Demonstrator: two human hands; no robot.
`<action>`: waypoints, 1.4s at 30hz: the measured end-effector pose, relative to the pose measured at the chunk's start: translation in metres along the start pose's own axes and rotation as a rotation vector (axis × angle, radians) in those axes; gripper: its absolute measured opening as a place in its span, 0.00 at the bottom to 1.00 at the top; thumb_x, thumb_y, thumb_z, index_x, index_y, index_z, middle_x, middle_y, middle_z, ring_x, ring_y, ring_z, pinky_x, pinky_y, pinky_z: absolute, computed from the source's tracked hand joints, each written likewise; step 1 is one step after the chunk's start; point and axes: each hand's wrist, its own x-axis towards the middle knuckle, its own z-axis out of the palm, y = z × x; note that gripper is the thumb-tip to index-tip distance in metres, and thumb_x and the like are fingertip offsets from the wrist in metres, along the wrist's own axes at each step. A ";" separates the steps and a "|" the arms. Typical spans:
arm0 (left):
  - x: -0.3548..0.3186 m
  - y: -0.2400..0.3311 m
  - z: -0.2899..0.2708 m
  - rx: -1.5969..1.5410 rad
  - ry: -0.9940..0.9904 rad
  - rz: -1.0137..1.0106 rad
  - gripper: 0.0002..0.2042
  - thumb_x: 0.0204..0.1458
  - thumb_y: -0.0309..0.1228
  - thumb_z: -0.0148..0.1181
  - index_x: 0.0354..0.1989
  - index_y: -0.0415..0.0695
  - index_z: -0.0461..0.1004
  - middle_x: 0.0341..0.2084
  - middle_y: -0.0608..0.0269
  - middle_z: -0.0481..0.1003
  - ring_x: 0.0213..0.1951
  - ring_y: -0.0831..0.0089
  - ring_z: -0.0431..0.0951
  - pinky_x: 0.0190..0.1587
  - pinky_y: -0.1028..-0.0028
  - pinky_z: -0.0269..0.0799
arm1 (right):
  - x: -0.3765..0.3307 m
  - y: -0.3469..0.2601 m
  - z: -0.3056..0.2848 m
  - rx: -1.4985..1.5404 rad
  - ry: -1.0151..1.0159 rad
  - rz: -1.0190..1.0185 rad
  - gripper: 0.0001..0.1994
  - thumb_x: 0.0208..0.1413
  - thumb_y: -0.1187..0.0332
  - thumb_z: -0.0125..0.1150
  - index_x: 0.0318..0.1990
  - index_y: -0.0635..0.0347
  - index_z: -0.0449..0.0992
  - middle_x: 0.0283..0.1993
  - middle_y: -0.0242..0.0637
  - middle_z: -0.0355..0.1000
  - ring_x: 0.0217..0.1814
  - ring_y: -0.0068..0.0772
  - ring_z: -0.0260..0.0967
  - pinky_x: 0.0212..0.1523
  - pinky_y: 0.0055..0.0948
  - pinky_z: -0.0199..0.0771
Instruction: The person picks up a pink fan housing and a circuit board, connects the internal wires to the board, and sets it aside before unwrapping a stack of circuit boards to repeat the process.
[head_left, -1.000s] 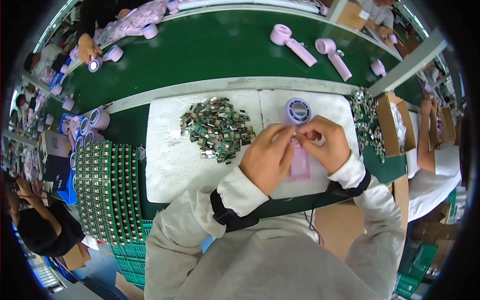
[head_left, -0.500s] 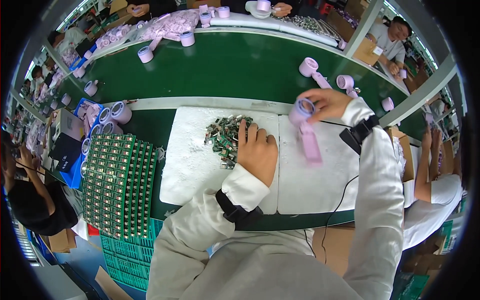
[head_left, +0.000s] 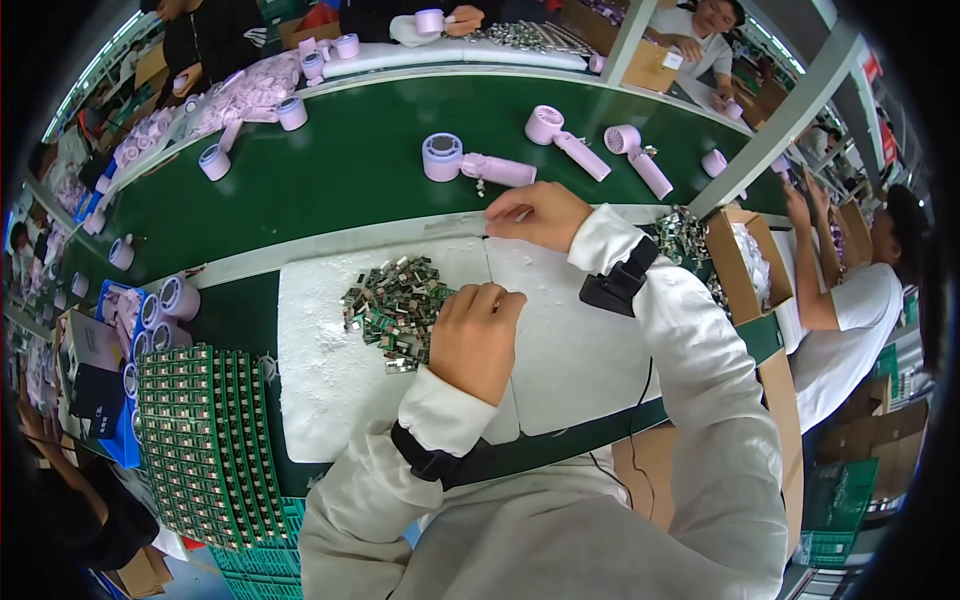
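On the green conveyor belt (head_left: 350, 150) lies a lilac handheld fan (head_left: 441, 158), its handle pointing right. Just nearer than that handle, my right hand (head_left: 545, 215) is empty, with thumb and fingertips a little apart. My left hand (head_left: 470, 335) rests at the right edge of a heap of small green circuit boards (head_left: 395, 305) on a white foam sheet (head_left: 310, 400). Its fingers are curled in, and whatever they pinch is hidden. Two more lilac fans, one (head_left: 570, 145) and another (head_left: 638, 160), lie further right on the belt.
Stacked green circuit board panels (head_left: 200, 440) stand at left, beside a blue bin (head_left: 125, 430) with lilac fan parts. A cardboard box (head_left: 735, 260) with white pieces is at right, next to more small boards (head_left: 683, 238). A black cable (head_left: 640, 400) hangs at the front edge. Co-workers sit around.
My right hand has let go of the lilac fan, which now lies on the belt. My left hand's fingers have curled in from being stretched over the heap. The view has turned to the right.
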 end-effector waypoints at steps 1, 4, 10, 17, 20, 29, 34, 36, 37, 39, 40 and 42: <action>-0.001 0.001 0.002 -0.006 -0.006 0.007 0.12 0.44 0.19 0.64 0.39 0.44 0.80 0.32 0.62 0.76 0.40 0.58 0.77 0.45 0.62 0.74 | -0.003 -0.004 0.001 0.072 -0.013 -0.033 0.16 0.59 0.62 0.69 0.50 0.63 0.81 0.45 0.39 0.80 0.47 0.27 0.77 0.50 0.27 0.77; -0.007 0.004 0.007 -0.144 -0.144 0.056 0.09 0.48 0.22 0.58 0.37 0.41 0.79 0.33 0.58 0.74 0.41 0.57 0.75 0.49 0.61 0.71 | -0.013 -0.030 0.009 0.209 -0.023 -0.014 0.15 0.59 0.63 0.69 0.49 0.63 0.81 0.45 0.38 0.80 0.46 0.25 0.77 0.49 0.27 0.77; -0.016 0.006 0.016 0.016 -0.106 0.080 0.07 0.47 0.24 0.60 0.36 0.41 0.78 0.33 0.58 0.73 0.41 0.59 0.75 0.50 0.62 0.70 | -0.039 -0.044 0.011 0.063 -0.060 -0.147 0.13 0.59 0.63 0.68 0.46 0.63 0.82 0.42 0.37 0.81 0.42 0.25 0.77 0.44 0.27 0.77; -0.019 0.012 0.008 0.207 -0.145 0.100 0.06 0.48 0.27 0.64 0.33 0.43 0.75 0.33 0.62 0.71 0.42 0.62 0.73 0.54 0.62 0.66 | -0.006 -0.007 0.003 -0.273 0.042 0.087 0.15 0.56 0.59 0.69 0.39 0.64 0.82 0.35 0.43 0.82 0.36 0.40 0.81 0.43 0.31 0.80; -0.019 0.015 0.012 0.080 -0.170 0.076 0.05 0.50 0.27 0.64 0.34 0.44 0.74 0.33 0.61 0.71 0.40 0.61 0.76 0.49 0.61 0.71 | 0.013 0.008 0.005 -0.284 0.118 0.102 0.15 0.58 0.59 0.67 0.43 0.62 0.82 0.40 0.43 0.81 0.42 0.40 0.80 0.45 0.34 0.78; -0.025 0.030 0.046 -0.538 -0.231 -0.008 0.04 0.55 0.26 0.61 0.38 0.45 0.74 0.36 0.58 0.71 0.31 0.56 0.80 0.35 0.60 0.77 | 0.065 -0.001 0.015 -0.540 0.052 -0.207 0.21 0.54 0.53 0.68 0.46 0.61 0.82 0.46 0.48 0.81 0.49 0.51 0.78 0.54 0.41 0.77; -0.024 0.027 0.062 -0.630 -0.253 0.052 0.05 0.55 0.25 0.59 0.39 0.45 0.73 0.36 0.57 0.71 0.34 0.55 0.79 0.38 0.61 0.77 | 0.125 -0.032 0.008 -0.565 -0.139 -0.055 0.22 0.56 0.53 0.68 0.49 0.61 0.81 0.48 0.46 0.80 0.50 0.50 0.78 0.54 0.40 0.76; -0.026 0.022 0.064 -0.721 -0.284 0.132 0.05 0.55 0.24 0.58 0.40 0.45 0.73 0.36 0.56 0.71 0.36 0.54 0.78 0.39 0.61 0.76 | 0.161 -0.037 0.007 -0.579 -0.172 -0.027 0.23 0.55 0.52 0.68 0.49 0.61 0.81 0.48 0.45 0.80 0.50 0.48 0.78 0.54 0.40 0.76; -0.027 0.022 0.064 -0.715 -0.262 0.111 0.05 0.55 0.24 0.58 0.40 0.45 0.73 0.36 0.56 0.71 0.36 0.54 0.78 0.39 0.61 0.76 | 0.182 -0.040 0.009 -0.583 -0.196 -0.047 0.23 0.55 0.52 0.68 0.49 0.61 0.81 0.48 0.45 0.80 0.50 0.48 0.78 0.54 0.40 0.76; -0.025 0.020 0.062 -0.739 -0.421 0.058 0.08 0.54 0.26 0.58 0.42 0.44 0.73 0.37 0.55 0.72 0.39 0.53 0.78 0.41 0.60 0.76 | 0.228 -0.035 0.014 -0.597 -0.145 -0.017 0.28 0.52 0.48 0.69 0.53 0.59 0.79 0.48 0.44 0.80 0.51 0.48 0.78 0.55 0.40 0.76; -0.026 0.020 0.061 -0.748 -0.503 0.032 0.09 0.54 0.27 0.58 0.43 0.44 0.73 0.38 0.55 0.73 0.40 0.52 0.78 0.42 0.59 0.76 | 0.251 -0.033 0.018 -0.602 -0.115 -0.005 0.30 0.51 0.46 0.69 0.56 0.58 0.78 0.48 0.44 0.80 0.51 0.48 0.78 0.55 0.41 0.76; -0.033 0.024 0.071 -0.877 -0.326 0.012 0.07 0.51 0.28 0.59 0.38 0.43 0.72 0.35 0.53 0.73 0.37 0.50 0.77 0.39 0.57 0.75 | 0.294 -0.023 0.030 -0.692 -0.013 -0.058 0.34 0.51 0.44 0.68 0.59 0.59 0.75 0.50 0.45 0.80 0.53 0.49 0.78 0.57 0.41 0.75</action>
